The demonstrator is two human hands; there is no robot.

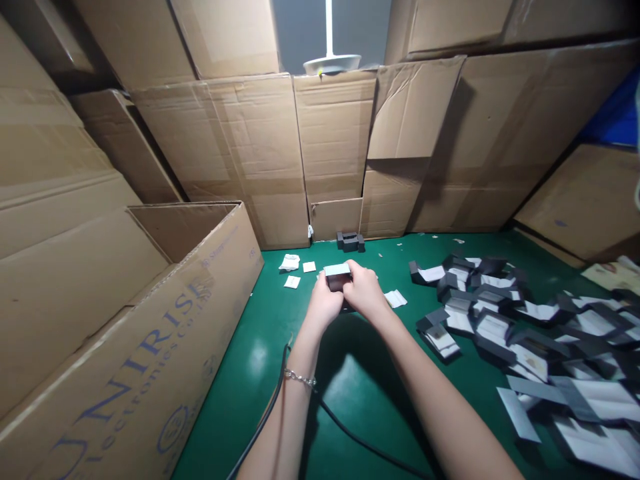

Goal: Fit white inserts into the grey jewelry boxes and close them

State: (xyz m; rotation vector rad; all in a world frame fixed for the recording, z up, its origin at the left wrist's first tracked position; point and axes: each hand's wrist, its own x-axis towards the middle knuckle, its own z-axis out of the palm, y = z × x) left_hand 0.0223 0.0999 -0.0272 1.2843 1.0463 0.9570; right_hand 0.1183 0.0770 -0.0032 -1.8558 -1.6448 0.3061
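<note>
Both my hands meet over the green table (280, 373), closed round one small dark grey box (337, 275) with a pale top. My left hand (324, 303) grips it from the left and below. My right hand (364, 290) covers its right side with fingers curled over it. A thin bracelet (300, 379) sits on my left wrist. To the right lies a heap of several similar flat grey and white boxes (525, 327).
A large open cardboard carton (165, 347) with blue print stands at the left. Cardboard sheets (330, 147) wall off the back. Small white slips (293, 270) and a few dark blocks (350, 241) lie beyond my hands. A black cable (270, 407) runs under my left arm.
</note>
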